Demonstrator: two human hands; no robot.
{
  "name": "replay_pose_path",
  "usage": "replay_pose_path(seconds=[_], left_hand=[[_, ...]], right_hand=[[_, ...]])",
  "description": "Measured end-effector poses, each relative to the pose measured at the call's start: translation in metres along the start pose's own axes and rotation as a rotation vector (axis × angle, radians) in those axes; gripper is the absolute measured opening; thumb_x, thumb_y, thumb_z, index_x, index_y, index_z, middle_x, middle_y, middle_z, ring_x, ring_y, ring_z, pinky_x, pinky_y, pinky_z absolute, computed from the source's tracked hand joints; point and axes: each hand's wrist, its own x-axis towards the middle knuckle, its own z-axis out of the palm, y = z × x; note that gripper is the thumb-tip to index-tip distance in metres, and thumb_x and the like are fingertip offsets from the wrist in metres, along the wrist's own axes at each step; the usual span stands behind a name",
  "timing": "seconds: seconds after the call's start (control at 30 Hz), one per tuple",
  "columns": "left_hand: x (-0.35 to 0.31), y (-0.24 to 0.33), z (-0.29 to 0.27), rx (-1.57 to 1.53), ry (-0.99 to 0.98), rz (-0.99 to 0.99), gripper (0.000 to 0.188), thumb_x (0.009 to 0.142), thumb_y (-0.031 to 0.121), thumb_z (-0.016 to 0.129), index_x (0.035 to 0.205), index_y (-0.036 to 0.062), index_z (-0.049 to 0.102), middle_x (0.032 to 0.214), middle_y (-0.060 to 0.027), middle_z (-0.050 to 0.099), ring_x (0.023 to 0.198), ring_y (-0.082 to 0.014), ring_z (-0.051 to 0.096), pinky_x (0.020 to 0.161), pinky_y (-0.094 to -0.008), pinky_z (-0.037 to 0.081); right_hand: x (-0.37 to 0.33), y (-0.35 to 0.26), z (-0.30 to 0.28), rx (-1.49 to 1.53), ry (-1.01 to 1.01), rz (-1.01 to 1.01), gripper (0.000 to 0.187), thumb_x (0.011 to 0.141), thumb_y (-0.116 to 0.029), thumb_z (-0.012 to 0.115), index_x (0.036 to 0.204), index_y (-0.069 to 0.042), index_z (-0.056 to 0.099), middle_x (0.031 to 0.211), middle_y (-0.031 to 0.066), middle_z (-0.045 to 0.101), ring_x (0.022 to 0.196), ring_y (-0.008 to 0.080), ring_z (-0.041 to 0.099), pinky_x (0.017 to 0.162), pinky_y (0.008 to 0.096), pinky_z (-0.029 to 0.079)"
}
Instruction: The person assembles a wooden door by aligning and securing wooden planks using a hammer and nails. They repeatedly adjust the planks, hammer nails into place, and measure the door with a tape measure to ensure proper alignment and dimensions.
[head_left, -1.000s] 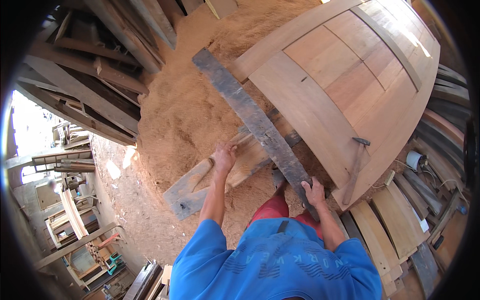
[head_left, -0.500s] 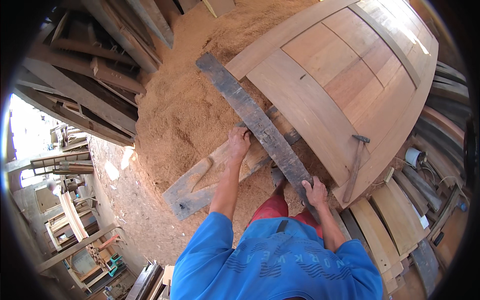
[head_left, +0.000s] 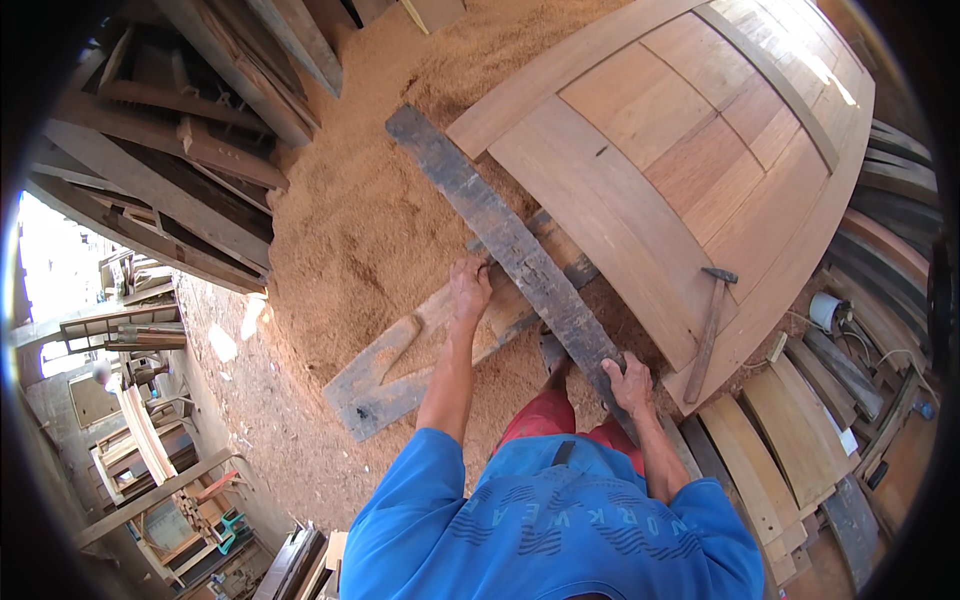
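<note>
"Dark plank (head_left: 517,255) still crossing the worn board (head_left: 508,310)?"
"Yep, right hand (head_left: 628,384) gripping its near end. Left hand (head_left: 469,288) sits closer than 1 s ago; can't tell what its fingers hold."

1 wide fisheye view looks down from the head, close above the blue shirt (head_left: 555,535), toward the sawdust (head_left: 350,225).

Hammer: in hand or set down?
Set down: the hammer lies on the wooden panel, clear of the left hand and the right hand, on the dark plank.

brown-blotched dark-grey plank (head_left: 530,265), orange-brown sawdust (head_left: 350,200), wavy-striped blue shirt (head_left: 560,510), red shorts (head_left: 541,416)
</note>
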Motion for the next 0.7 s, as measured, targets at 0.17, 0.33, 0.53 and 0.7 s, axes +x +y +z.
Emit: replay_pose_path(seconds=[0.17, 0.33, 0.53, 0.7], left_hand=[[0.001, 0.002, -0.001, -0.015, -0.016, -0.034, 0.009, 0.077, 0.000, 0.065, 0.085, 0.0055, 0.066, 0.085, -0.0137, 0.064, 0.085, -0.0346, 0.058, 0.079, -0.0443, 0.045], [0.001, 0.006, -0.001, -0.018, -0.021, -0.069, 0.008, 0.077, 0.001, 0.065, 0.084, 0.0053, 0.066, 0.085, -0.0133, 0.066, 0.086, -0.0338, 0.058, 0.079, -0.0444, 0.045], [-0.001, 0.006, -0.002, -0.004, -0.072, -0.115, 0.007, 0.078, 0.001, 0.064, 0.085, 0.0048, 0.066, 0.086, -0.0141, 0.066, 0.088, -0.0348, 0.059, 0.081, -0.0451, 0.046], [0.000, 0.008, -0.004, 0.060, -0.122, -0.087, 0.008, 0.080, 0.003, 0.064, 0.087, 0.0046, 0.067, 0.087, -0.0158, 0.066, 0.088, -0.0363, 0.059, 0.082, -0.0454, 0.046]], right_hand=[[-0.001, -0.004, -0.003, 0.004, 0.012, 0.009, 0.050, 0.088, -0.046, 0.062, 0.108, 0.000, 0.063, 0.098, 0.0280, 0.067, 0.097, 0.0464, 0.063, 0.081, 0.0525, 0.049], [-0.001, 0.003, 0.002, 0.017, 0.029, -0.007, 0.049, 0.089, -0.047, 0.062, 0.108, -0.002, 0.065, 0.096, 0.0270, 0.068, 0.095, 0.0458, 0.064, 0.080, 0.0518, 0.050], [0.001, 0.001, -0.001, 0.036, 0.067, -0.031, 0.046, 0.087, -0.045, 0.063, 0.103, -0.001, 0.066, 0.091, 0.0269, 0.067, 0.091, 0.0450, 0.065, 0.078, 0.0498, 0.050], [0.014, 0.009, 0.006, 0.033, 0.005, 0.013, 0.051, 0.088, -0.051, 0.061, 0.104, -0.002, 0.065, 0.099, 0.0269, 0.067, 0.097, 0.0451, 0.064, 0.082, 0.0517, 0.049]])
